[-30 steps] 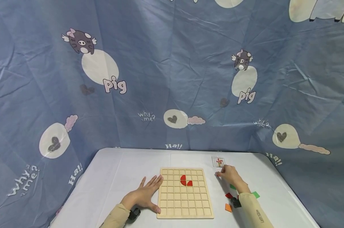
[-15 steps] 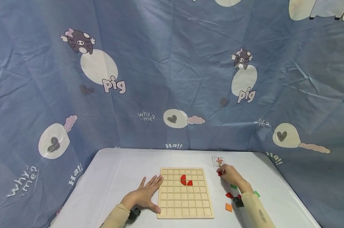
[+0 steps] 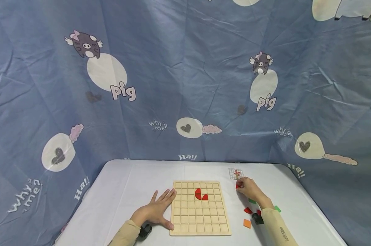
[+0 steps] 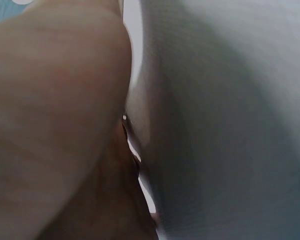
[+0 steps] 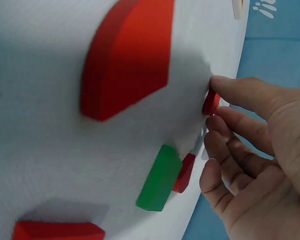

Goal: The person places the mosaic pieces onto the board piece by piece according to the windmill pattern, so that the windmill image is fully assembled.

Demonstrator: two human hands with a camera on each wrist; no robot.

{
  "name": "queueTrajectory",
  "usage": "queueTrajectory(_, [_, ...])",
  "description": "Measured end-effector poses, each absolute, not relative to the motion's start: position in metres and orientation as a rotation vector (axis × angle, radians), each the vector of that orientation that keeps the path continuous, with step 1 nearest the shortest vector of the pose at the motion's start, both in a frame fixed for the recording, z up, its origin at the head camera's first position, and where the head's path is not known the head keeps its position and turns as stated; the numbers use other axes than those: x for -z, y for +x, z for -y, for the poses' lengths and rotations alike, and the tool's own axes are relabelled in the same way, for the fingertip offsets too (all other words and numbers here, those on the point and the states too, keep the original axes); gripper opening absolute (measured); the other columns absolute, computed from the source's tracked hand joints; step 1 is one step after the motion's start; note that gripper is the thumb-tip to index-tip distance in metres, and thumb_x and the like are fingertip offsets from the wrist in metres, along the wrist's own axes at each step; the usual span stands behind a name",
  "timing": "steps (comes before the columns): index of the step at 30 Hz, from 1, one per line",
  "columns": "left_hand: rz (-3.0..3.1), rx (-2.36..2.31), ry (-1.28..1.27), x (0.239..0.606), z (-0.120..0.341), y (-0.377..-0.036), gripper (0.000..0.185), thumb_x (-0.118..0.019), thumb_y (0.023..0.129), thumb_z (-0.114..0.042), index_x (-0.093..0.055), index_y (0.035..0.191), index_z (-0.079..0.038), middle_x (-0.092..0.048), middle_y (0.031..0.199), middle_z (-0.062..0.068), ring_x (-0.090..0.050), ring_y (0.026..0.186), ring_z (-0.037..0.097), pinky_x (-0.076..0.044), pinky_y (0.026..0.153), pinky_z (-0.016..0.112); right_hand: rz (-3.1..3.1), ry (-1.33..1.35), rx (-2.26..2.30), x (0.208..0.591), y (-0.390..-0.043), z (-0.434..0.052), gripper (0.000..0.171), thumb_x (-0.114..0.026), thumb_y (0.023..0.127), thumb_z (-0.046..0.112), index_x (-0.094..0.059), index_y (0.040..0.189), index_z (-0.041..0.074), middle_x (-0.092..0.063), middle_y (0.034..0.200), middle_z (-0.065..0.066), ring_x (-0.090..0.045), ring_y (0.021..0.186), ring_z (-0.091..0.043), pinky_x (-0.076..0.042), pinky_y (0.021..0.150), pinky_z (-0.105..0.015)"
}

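Covering the whole work area, the white cloth-draped surface (image 3: pixel 127 191) carries a square pale wooden grid board (image 3: pixel 200 223) with two red quarter-round pieces (image 3: pixel 201 194) already seated near its top middle. The left hand (image 3: pixel 156 211) lies flat on the cloth, fingers straight and spread, its fingertips touching the board's left edge (its wrist view shows only skin and cloth, nothing more). The right hand (image 3: pixel 249 188) has its grip closed in a pinch on a small red wooden piece (image 5: pixel 210 103), thumb and forefinger on it, just beside the little gridded pattern card (image 3: pixel 236 174) at the far right. Loose pieces lie near that wrist: a red wedge (image 3: pixel 247 210), an orange square (image 3: pixel 247 223) and green blocks (image 3: pixel 277 208). To do this well, I judge the pinch should sit on the piece's side faces so its shape stays visible for matching, while the flat left hand steadies the board.
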State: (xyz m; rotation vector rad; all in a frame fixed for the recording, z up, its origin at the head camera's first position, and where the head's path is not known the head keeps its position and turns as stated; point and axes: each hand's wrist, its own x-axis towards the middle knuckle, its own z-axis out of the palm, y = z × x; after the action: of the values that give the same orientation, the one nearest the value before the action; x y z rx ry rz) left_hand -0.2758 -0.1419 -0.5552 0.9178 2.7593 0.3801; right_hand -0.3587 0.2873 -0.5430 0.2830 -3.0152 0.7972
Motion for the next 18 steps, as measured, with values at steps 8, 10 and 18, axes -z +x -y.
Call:
queueTrajectory(8, [-2.757,-0.363,0.902,0.558,0.142,-0.276,0.127,-0.054,0.053,-0.081,-0.003,0.147,-0.012,-0.001,0.153,0.006,0.000,0.140,0.027,0.005,0.106,0.061,3.011,0.232,-0.789,0.549,-0.360,-0.289,0.011,-0.073,0.075,0.012,-0.067,0.084,0.007,-0.058,0.074,0.002,-0.051,0.066,-0.010,-0.044,0.057,-0.026])
queueTrajectory(10, [-2.762,-0.366,0.902,0.559,0.141,-0.276,0.128,-0.054,0.053,-0.081,-0.003,0.147,-0.012,-0.001,0.153,0.006,-0.001,0.140,0.027,0.005,0.106,0.061,3.009,0.233,-0.782,0.549,-0.359,-0.288,0.012,-0.074,0.074,0.014,-0.067,0.083,0.008,-0.058,0.073,0.002,-0.051,0.065,-0.010,-0.043,0.055,-0.025])
queueTrajectory(18, [-2.762,-0.382,0.927,0.558,0.142,-0.276,0.126,-0.055,0.055,-0.080,-0.004,0.147,-0.010,-0.001,0.153,0.008,-0.002,0.140,0.029,0.004,0.105,0.063,2.956,0.387,-0.853,0.542,-0.350,-0.273,0.013,-0.073,0.075,0.014,-0.066,0.084,0.008,-0.058,0.070,0.005,-0.052,0.060,-0.006,-0.045,0.050,-0.020])
